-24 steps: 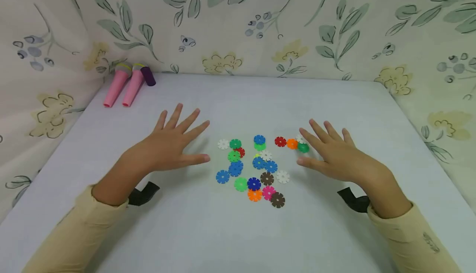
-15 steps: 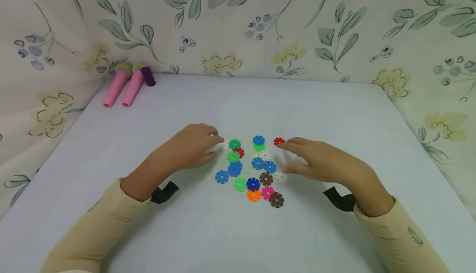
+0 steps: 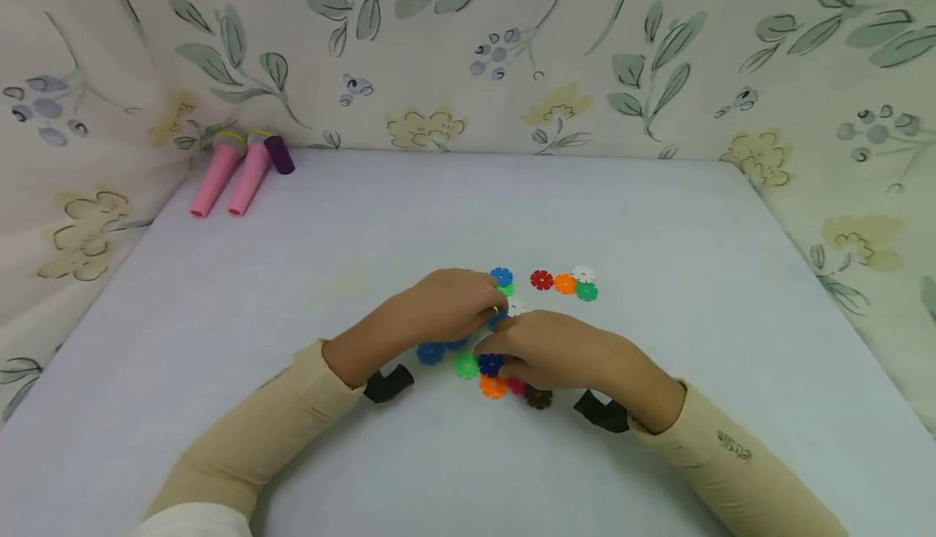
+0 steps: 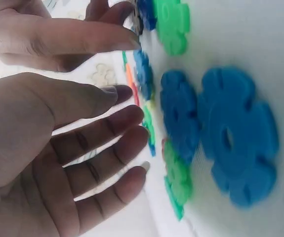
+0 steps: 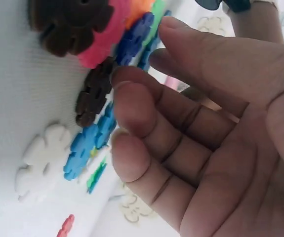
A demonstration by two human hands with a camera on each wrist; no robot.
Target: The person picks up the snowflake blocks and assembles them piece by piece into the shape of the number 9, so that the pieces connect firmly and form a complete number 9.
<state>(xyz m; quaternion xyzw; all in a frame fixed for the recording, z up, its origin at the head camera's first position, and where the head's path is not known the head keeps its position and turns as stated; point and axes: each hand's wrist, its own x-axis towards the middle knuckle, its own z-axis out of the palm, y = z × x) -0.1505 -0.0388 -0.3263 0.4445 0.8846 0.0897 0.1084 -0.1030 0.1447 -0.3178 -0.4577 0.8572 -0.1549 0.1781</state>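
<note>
Notched plastic snowflake discs in several colours lie flat on the white table. My left hand (image 3: 453,305) is over the left of the group, its fingers loosely bent and nothing between them; blue discs (image 4: 238,138) and a light green disc (image 4: 178,170) lie beside its fingertips. Close on its right, my right hand (image 3: 566,350) hovers with relaxed, bent fingers, its thumb apart from them and no disc in its palm. A dark blue disc (image 3: 490,365) shows below its index finger, and a brown disc (image 5: 95,91) is right at its fingertips. Both hands cover part of the group.
A red disc (image 3: 542,279), an orange disc (image 3: 565,283), a white disc (image 3: 582,274) and a green disc (image 3: 587,292) form a short row behind the right hand. Two pink toy microphones (image 3: 217,175) and a purple cylinder (image 3: 279,155) are at the back left, by the floral cloth (image 3: 409,58).
Both hands, spread wide apart at first, have come inward over the discs and now nearly meet. Their straight fingers have bent. The discs look unmoved where visible.
</note>
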